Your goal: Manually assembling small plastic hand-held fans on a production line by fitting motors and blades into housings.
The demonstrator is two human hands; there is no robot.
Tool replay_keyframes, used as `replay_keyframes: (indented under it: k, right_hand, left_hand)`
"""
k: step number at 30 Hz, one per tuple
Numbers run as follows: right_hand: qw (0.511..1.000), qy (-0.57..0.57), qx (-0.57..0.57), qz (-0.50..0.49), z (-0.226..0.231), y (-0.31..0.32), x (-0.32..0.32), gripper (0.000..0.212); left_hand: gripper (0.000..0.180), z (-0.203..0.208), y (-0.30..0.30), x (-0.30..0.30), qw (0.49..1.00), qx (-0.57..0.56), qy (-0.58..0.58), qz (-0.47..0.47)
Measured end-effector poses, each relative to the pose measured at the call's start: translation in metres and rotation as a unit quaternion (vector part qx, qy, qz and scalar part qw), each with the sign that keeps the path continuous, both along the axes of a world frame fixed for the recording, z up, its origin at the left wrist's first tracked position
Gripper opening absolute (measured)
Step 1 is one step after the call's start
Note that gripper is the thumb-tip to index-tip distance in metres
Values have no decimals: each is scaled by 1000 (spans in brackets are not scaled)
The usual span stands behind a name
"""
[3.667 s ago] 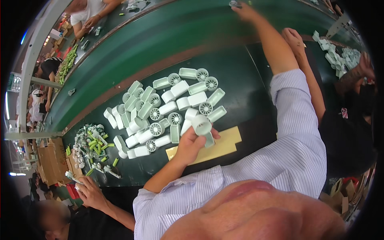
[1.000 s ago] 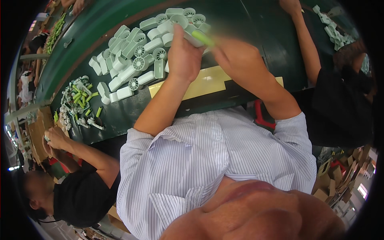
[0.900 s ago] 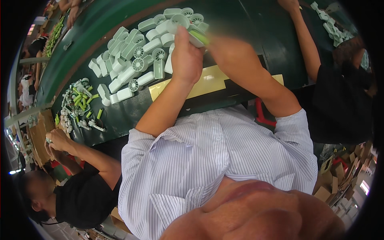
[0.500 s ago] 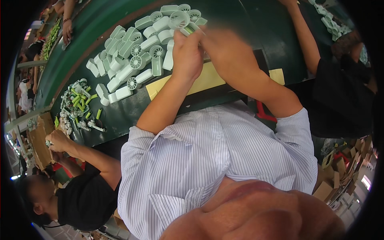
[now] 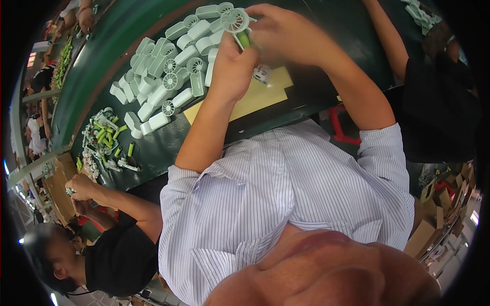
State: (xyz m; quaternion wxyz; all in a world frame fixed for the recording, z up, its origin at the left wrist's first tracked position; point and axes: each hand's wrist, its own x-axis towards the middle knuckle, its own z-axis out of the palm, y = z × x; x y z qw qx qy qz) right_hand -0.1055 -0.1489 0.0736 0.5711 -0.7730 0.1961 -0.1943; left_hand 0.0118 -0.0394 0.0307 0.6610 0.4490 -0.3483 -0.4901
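My left hand [image 5: 234, 71] is closed around a pale green handheld fan housing [image 5: 235, 20], its round spoked end pointing up and away from me. A bright green cylindrical battery [image 5: 244, 40] shows in the housing's handle, above my left thumb. My right hand [image 5: 286, 34] is at the housing's right side, fingers curled in against its rim; its fingertips are partly hidden and slightly blurred. Below the hands, a small white part [image 5: 262, 74] lies at the yellow card [image 5: 270, 94]. Several more pale green housings [image 5: 161, 94] are heaped to the left of my left hand.
A pile of green batteries and wired parts [image 5: 104, 135] sits at left on the dark green table [image 5: 153, 171]. A co-worker's hands [image 5: 81, 188] are at the lower left, and another person's arm [image 5: 388, 38] reaches over the table at right. Cardboard boxes [image 5: 429, 224] stand at lower right.
My right hand has moved up and right, with its fingers now curled beside the housing's rim. The left hand has shifted slightly left and down, and more of the yellow card shows.
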Motion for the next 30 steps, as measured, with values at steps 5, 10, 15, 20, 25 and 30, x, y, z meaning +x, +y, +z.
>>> replay_keyframes:
  k: [5,10,15,20,25,30]
  right_hand:
    - [985,33,-171,16,-2,-5,11,46]
    - [997,30,-71,-27,16,-11,11,42]
    - [980,-64,-173,-74,-3,-6,13,48]
    - [994,10,-98,-47,11,2,6,48]
    - [986,70,-150,3,6,-1,9,39]
    - [984,102,-61,130,37,-21,-5,45]
  left_hand:
    - [41,-1,2,3,995,12,-95,-32]
    - [45,-1,2,0,985,76,-125,94]
    - [45,-10,7,-4,974,64,-189,104]
    - [34,-8,11,-11,984,19,-158,82]
    - [25,-1,15,-11,995,50,-87,1]
    - [39,12,14,-12,985,123,-122,13]
